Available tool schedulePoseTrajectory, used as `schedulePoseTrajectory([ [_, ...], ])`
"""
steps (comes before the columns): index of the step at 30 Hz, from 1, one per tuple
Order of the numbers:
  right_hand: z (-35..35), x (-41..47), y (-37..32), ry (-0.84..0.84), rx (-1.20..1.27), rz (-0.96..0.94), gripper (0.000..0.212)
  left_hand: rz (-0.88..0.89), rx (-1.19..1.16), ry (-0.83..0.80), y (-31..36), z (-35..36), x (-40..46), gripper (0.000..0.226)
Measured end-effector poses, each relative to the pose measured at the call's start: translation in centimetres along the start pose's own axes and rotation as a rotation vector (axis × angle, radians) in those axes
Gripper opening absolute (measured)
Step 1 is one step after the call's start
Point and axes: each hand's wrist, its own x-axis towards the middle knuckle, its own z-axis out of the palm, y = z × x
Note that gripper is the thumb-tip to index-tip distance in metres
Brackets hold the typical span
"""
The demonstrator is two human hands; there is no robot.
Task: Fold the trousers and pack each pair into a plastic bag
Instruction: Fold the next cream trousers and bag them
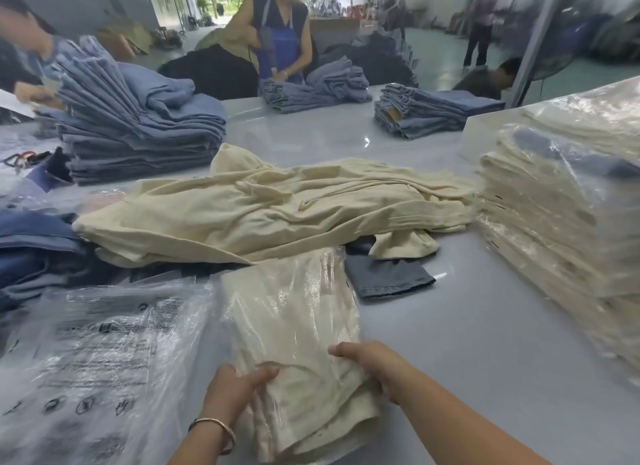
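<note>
Nearest the camera, the left hand [239,383] and the right hand [367,364] each grasp the near end of a folded cream pair of trousers [298,343], fingers curled over the cloth from either side. The pair lies lengthwise on the grey table [467,343] and is already sheathed in a clear plastic bag [311,274], whose closed end points away from the person; the open end appears to be at the hands. The two-sided grip probably serves to seat the cloth fully in the bag and square its edges, so this pair looks nearly packed.

To the near left lies a stack of empty printed bags [100,343], kept within reach of the left hand for the next pair. Just beyond the bagged pair, a small piece of dark grey cloth [388,277] lies flat on the table.

Farther out, a loose heap of unfolded cream trousers [270,205] spreads across the middle of the table, apparently the supply awaiting folding. At the right stands a tall pile of bagged cream trousers [554,222], the likely destination for finished pairs. Stacks of blue jeans [138,129] occupy the far left, where other workers stand at the table's far edge.
</note>
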Motion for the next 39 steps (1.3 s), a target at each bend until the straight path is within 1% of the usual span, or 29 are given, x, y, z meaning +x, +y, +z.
schedulePoseTrajectory([
  [2, 0.2, -0.2, -0.1, -0.003, 0.009, -0.069, 0.036, -0.046, -0.060, -0.083, 0.8, 0.1, -0.4, 0.061],
  [4, 0.0, -0.5, -0.5, -0.003, -0.012, -0.131, 0.037, -0.094, -0.092, -0.204, 2.0, 0.3, -1.1, 0.045],
  [6, -0.8, -1.3, -1.0, 0.044, -0.055, -0.194, 0.035, -0.132, -0.195, -0.321, 3.5, 0.5, -2.4, 0.044],
  [8, -2.6, -2.4, -1.6, 0.134, -0.051, -0.251, 0.029, -0.105, -0.292, -0.378, 5.5, 0.9, -3.3, 0.050],
  [10, -5.1, -3.8, -2.5, 0.195, 0.022, -0.326, 0.025, -0.031, -0.376, -0.433, 7.9, 1.7, -4.8, 0.054],
  [12, -8.0, -5.6, -3.8, 0.241, 0.046, -0.453, 0.022, 0.091, -0.478, -0.486, 10.8, 3.1, -6.6, 0.045],
  [13, -9.5, -6.7, -4.6, 0.265, 0.035, -0.532, 0.021, 0.183, -0.504, -0.489, 12.3, 4.1, -7.5, 0.041],
  [14, -11.3, -7.8, -5.4, 0.292, 0.018, -0.619, 0.021, 0.293, -0.503, -0.469, 13.9, 5.3, -8.3, 0.041],
  [16, -15.3, -10.4, -7.1, 0.370, -0.037, -0.806, 0.018, 0.508, -0.490, -0.375, 17.2, 8.3, -10.1, 0.046],
  [18, -19.9, -13.0, -9.3, 0.517, -0.121, -0.969, 0.012, 0.706, -0.490, -0.299, 21.0, 11.6, -12.1, 0.051],
  [20, -25.2, -15.7, -11.8, 0.716, -0.262, -1.082, 0.018, 0.843, -0.495, -0.271, 25.4, 15.6, -14.3, 0.052],
  [22, -30.5, -18.5, -14.5, 0.885, -0.413, -1.149, 0.018, 0.946, -0.543, -0.306, 29.8, 20.0, -16.3, 0.048],
  [24, -35.8, -21.4, -17.3, 1.035, -0.508, -1.185, 0.024, 1.030, -0.601, -0.359, 34.2, 24.5, -18.1, 0.043],
  [26, -41.0, -24.0, -20.1, 1.222, -0.574, -1.189, 0.032, 1.056, -0.652, -0.412, 38.6, 28.7, -20.0, 0.039],
  [28, -46.1, -26.0, -22.7, 1.430, -0.643, -1.154, 0.035, 1.050, -0.680, -0.452, 42.6, 32.8, -21.1, 0.027],
  [30, -50.3, -27.0, -24.8, 1.594, -0.715, -1.048, 0.039, 0.994, -0.696, -0.509, 46.0, 36.4, -21.7, 0.021],
  [32, -53.7, -26.8, -26.1, 1.708, -0.822, -0.885, 0.049, 0.876, -0.696, -0.657, 48.2, 40.2, -21.7, 0.019],
  [33, -55.0, -26.1, -26.3, 1.715, -0.904, -0.812, 0.055, 0.823, -0.629, -0.700, 48.5, 42.1, -21.4, 0.016],
  [34, -55.9, -25.0, -26.2, 1.663, -0.998, -0.751, 0.062, 0.809, -0.466, -0.659, 48.5, 43.7, -20.7, 0.014],
  [35, -56.6, -23.5, -25.8, 1.541, -1.092, -0.693, 0.067, 0.823, -0.215, -0.548, 48.1, 45.3, -19.8, 0.019],
  [37, -57.2, -19.8, -24.1, 1.137, -1.221, -0.556, 0.068, 0.907, 0.309, -0.242, 47.0, 47.7, -17.5, 0.038],
  [38, -57.2, -18.0, -22.9, 0.954, -1.242, -0.476, 0.067, 0.924, 0.426, -0.144, 46.5, 48.2, -16.6, 0.046],
  [39, -57.3, -16.6, -21.7, 0.855, -1.259, -0.414, 0.065, 0.940, 0.449, -0.095, 46.2, 48.3, -16.1, 0.054],
])
